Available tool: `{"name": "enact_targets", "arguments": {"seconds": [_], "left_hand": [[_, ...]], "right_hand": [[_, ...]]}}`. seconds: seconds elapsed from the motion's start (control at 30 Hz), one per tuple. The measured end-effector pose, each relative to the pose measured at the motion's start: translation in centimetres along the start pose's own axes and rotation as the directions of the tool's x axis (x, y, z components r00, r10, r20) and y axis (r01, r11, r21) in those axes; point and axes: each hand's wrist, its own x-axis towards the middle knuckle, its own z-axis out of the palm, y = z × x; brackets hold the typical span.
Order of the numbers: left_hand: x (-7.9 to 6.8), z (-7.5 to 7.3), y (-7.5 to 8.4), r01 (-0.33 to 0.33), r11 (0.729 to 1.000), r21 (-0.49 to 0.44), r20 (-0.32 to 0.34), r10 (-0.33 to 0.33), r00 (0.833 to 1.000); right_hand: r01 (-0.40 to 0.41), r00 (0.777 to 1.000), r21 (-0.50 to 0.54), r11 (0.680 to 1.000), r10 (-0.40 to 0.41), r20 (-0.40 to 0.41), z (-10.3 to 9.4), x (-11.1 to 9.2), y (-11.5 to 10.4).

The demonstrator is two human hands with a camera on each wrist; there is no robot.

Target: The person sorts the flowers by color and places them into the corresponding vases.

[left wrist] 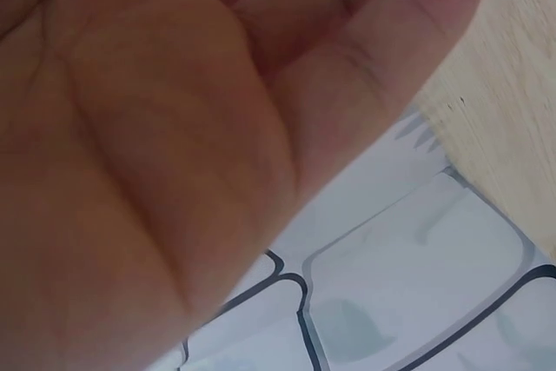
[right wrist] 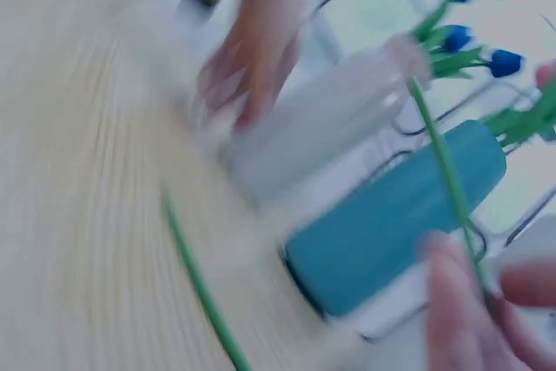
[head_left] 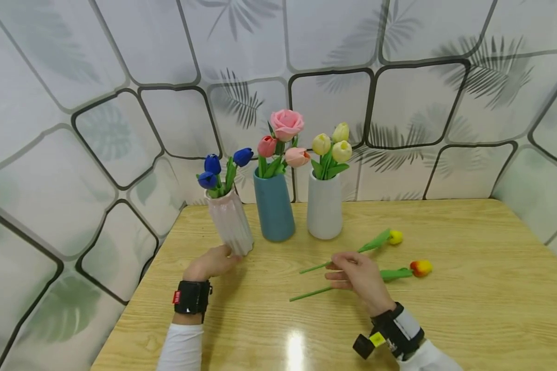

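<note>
My right hand pinches the thin green stem of a yellow tulip; in the right wrist view the stem rises from between thumb and fingers. Below that hand a red-and-yellow tulip lies on the table, its stem partly covered. My left hand is at the foot of the pale pink ribbed vase, which holds blue tulips. The left wrist view shows the palm with fingers extended and nothing gripped. Whether the fingers touch the vase is unclear.
A teal vase with a pink rose and tulips stands mid-row. Right of it is a white vase with cream tulips. Behind the wooden table rises a patterned backdrop.
</note>
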Motion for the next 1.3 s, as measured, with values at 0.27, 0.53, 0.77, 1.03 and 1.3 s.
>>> {"name": "enact_targets", "arguments": {"seconds": [0.27, 0.53, 0.77, 1.03, 1.3], "left_hand": [[0.1, 1.0, 1.0, 0.016, 1.000, 0.022, -0.019, -0.015, 1.000], [0.8, 2.8, 3.2, -0.072, 0.997, 0.019, -0.027, 0.073, 0.997], [1.8, 4.3, 5.2, -0.172, 0.985, -0.019, -0.005, 0.172, 0.985], [3.8, 6.6, 7.1, -0.290, 0.954, -0.078, -0.010, 0.290, 0.957], [6.5, 8.4, 9.8, -0.314, 0.935, -0.164, -0.056, 0.309, 0.949]], "right_hand": [[-0.138, 0.985, 0.551, 0.823, 0.174, -0.014, -0.2, 0.1, 0.6], [-0.136, 0.989, 0.555, 0.821, 0.142, 0.032, -0.4, 0.4, 1.3], [-0.040, 0.998, 0.560, 0.827, 0.061, -0.018, -0.1, 0.1, 0.4], [0.053, 0.997, 0.549, 0.834, -0.014, -0.075, 0.2, -0.2, -1.1], [0.337, 0.929, 0.368, 0.866, -0.242, -0.281, 0.3, -0.5, -1.5]]}}
